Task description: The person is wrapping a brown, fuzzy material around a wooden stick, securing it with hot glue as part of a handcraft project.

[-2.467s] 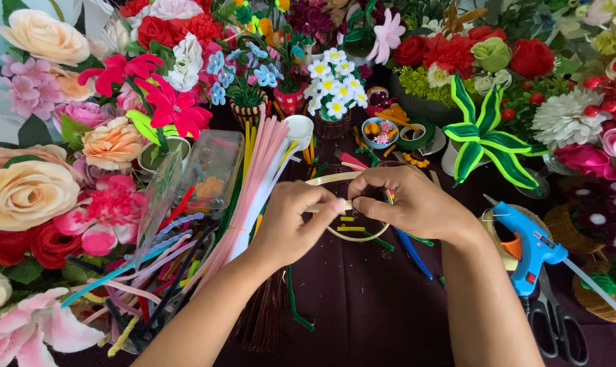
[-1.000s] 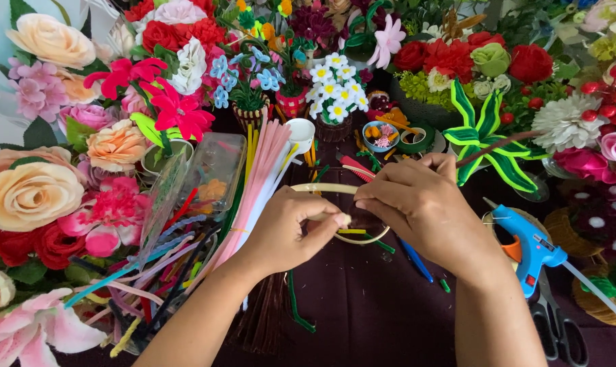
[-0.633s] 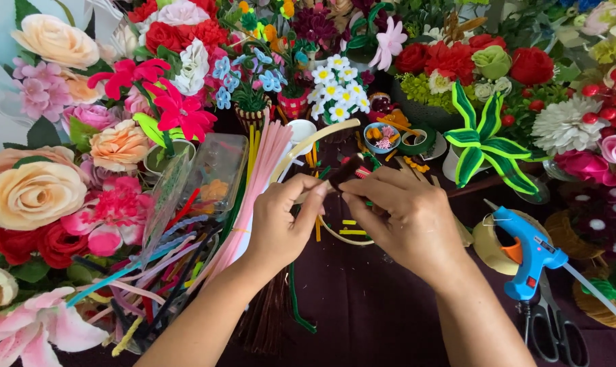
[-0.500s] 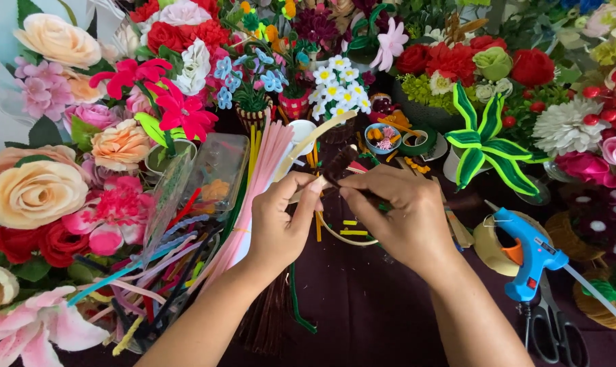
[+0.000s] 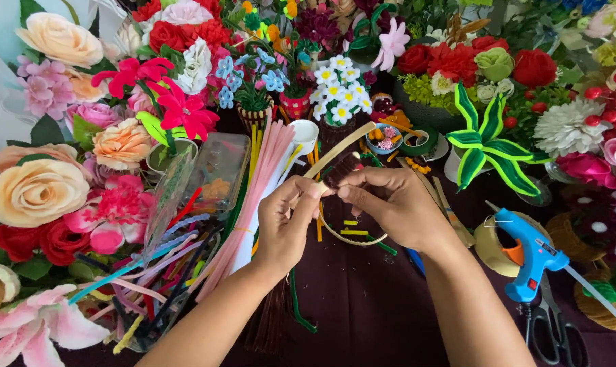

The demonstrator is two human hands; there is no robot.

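Both hands meet above the middle of the table [image 5: 362, 306], which is covered in a dark purple cloth. The left hand [image 5: 289, 221] pinches a pale tan strip [image 5: 340, 148] that rises at a slant up and to the right from between its fingers. The right hand [image 5: 389, 204] closes its fingertips on a short dark brown fuzzy piece [image 5: 340, 170] held right against the strip, so the two hands are almost touching. Just beneath them on the cloth lies a thin tan ring [image 5: 352, 239] with small yellow bits inside it.

To the left of the left hand lies a bundle of pink pipe cleaners [image 5: 257, 183], next to a clear plastic box [image 5: 219, 170]. More pipe cleaners of mixed colours spread out near the lower left. A blue glue gun [image 5: 529, 248] rests to the right of the right forearm, with black scissors [image 5: 553, 333] just below it. A green and yellow striped star-shaped flower [image 5: 488, 139] stands behind the right hand. Handmade flowers in pink, red, peach and white ring the table, among them a large peach rose [image 5: 36, 194] at the far left.
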